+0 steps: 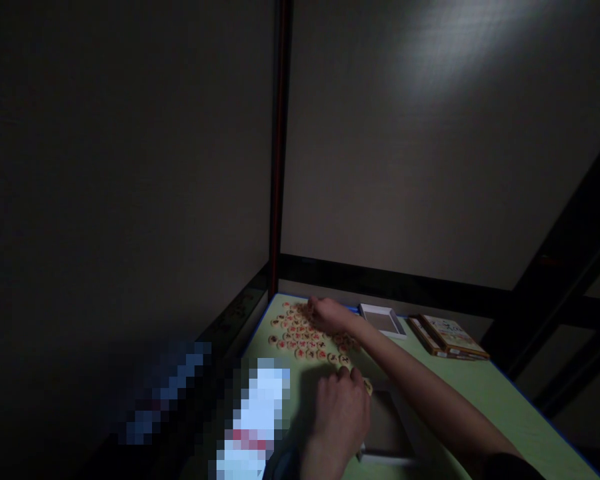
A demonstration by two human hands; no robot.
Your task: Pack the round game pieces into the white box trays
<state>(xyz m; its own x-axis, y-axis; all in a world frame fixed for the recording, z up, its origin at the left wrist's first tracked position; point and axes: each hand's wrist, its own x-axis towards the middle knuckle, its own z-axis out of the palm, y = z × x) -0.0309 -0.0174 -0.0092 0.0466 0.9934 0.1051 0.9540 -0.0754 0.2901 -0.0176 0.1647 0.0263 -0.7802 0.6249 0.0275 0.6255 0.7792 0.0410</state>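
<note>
Many round, pale Chinese chess pieces (300, 337) with red or dark characters lie face up on the light green table (510, 393). Across them reaches my right hand (330, 315), fingers bent down and together at the far pieces; what is under its fingertips is hidden. Closer to me, my left hand (343, 403) is closed, knuckles up, beside the near edge of the pieces. One Chinese chess piece (368, 386) shows at its thumb side and appears gripped there. Just right of this hand lies a shallow open box (387, 459) with a white rim, partly covered by my arm.
A second shallow white-rimmed box (403, 327) sits at the table's back edge. To its right, two flat printed boxes (453, 337) are stacked unevenly. A blurred-out bright screen (257, 407) is at the near left. Dark wall panels (430, 167) close off the back and left.
</note>
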